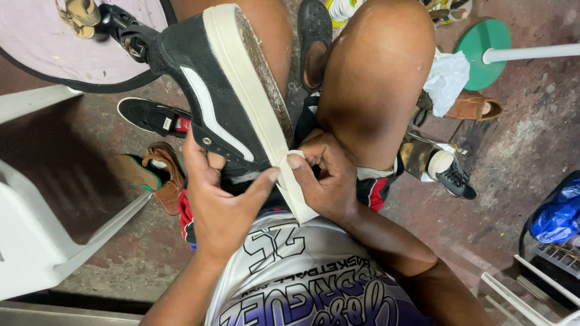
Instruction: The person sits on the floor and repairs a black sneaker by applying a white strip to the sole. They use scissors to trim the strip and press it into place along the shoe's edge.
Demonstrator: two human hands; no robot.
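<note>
Left hand (220, 199) is gripping the black canvas sneaker (211, 96) while right hand (323, 178) is pinching its cream rubber sidewall strip (296, 190), apparently part-detached at the heel end.

Black sneaker (217, 102) w/ white side stripe, cream sole strip (266, 115). Jersey (302, 278) white w/ purple lettering. Green round base (480, 51), white pole. Blue plastic bag (559, 214). Brown sandal (163, 175), green insole. Floor grey-brown, mottled.
</note>
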